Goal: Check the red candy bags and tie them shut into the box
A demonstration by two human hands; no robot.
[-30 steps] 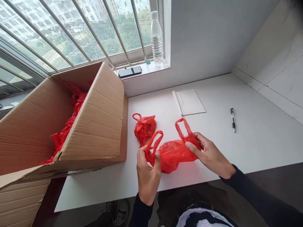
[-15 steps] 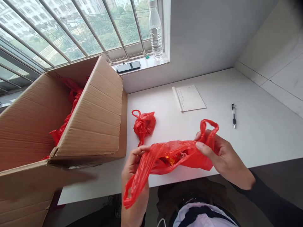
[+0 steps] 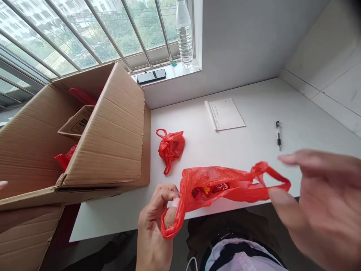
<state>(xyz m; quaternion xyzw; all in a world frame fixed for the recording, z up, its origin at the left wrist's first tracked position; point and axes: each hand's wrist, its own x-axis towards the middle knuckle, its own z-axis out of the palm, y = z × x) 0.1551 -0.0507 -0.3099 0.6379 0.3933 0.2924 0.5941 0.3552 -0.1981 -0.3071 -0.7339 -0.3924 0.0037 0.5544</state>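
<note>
A red plastic bag hangs stretched sideways over the front edge of the table, its mouth facing up. Inside it lie several small wrapped packets in red, dark and yellow. My left hand is closed on the bag's left handle, thumb through the loop. At the bag's right handle, my right hand is spread open and smeared by motion. Its thumb tip overlaps the handle; whether it touches I cannot tell. Behind the bag, a tied red plastic bag rests on the table.
A large open cardboard box stands at left, holding red bags and a smaller carton. Another person's fingertip shows at the left edge. Further back are a notepad, a pen, a phone and a water bottle.
My right hand has let go of its bunched grip and moved right, fingers spreading. The left handle now loops around my left thumb. A smaller carton has appeared inside the large box.
</note>
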